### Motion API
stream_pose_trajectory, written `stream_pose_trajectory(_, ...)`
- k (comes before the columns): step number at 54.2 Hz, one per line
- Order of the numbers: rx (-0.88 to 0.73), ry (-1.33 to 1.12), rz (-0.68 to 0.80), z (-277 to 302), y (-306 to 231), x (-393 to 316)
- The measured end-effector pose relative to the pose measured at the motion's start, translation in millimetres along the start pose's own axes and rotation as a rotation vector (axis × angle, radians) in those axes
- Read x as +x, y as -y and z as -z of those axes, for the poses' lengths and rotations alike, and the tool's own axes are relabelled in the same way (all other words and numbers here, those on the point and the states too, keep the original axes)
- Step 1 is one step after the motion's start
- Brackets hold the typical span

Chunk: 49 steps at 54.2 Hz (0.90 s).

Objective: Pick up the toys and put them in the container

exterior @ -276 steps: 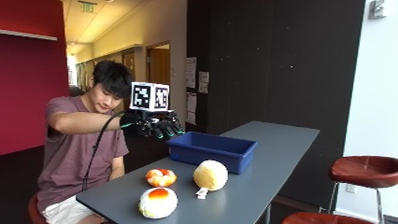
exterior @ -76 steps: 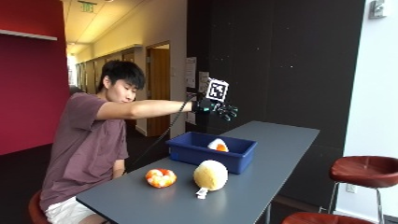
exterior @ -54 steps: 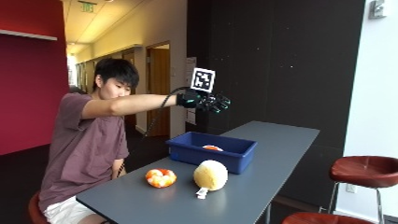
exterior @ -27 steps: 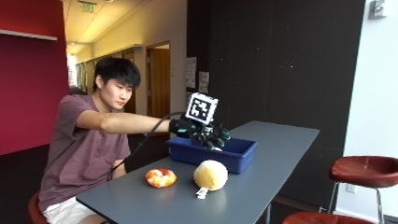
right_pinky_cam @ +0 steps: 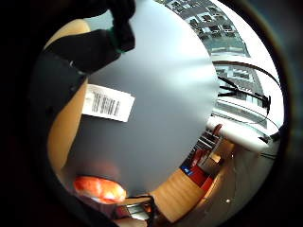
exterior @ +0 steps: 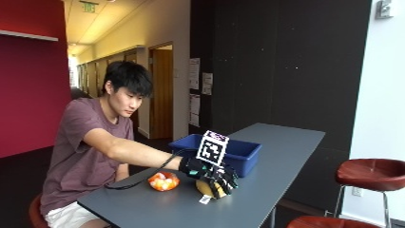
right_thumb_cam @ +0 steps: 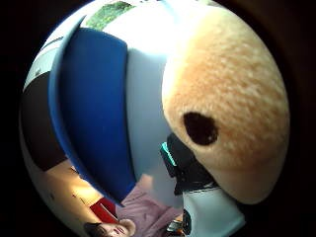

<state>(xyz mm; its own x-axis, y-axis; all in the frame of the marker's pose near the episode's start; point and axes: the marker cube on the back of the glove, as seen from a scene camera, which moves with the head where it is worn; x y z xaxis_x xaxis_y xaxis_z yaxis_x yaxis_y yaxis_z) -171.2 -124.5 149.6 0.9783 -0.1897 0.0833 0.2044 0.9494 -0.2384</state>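
No wording could be read anywhere. A white tag (right_pinky_cam: 108, 102) lying on the grey table (right_pinky_cam: 165, 94), beside the tan plush toy (right_pinky_cam: 64, 123), carried a printed barcode (its digits too small to make out). Papers (exterior: 200, 83) posted on the wall behind the blue container (exterior: 244, 156) stayed illegible.
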Motion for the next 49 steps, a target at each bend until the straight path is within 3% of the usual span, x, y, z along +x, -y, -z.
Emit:
stream_pose_trajectory(19, 0.196, -0.003, 0.095, -13, 15, -3)
stream_pose_trajectory(30, 0.418, 0.028, 0.093, -3, 21, -7)
stream_pose_trajectory(39, 0.257, 0.149, 0.039, 16, 24, -1)
stream_pose_trajectory(49, 0.253, 0.181, 0.035, 39, -3, -4)
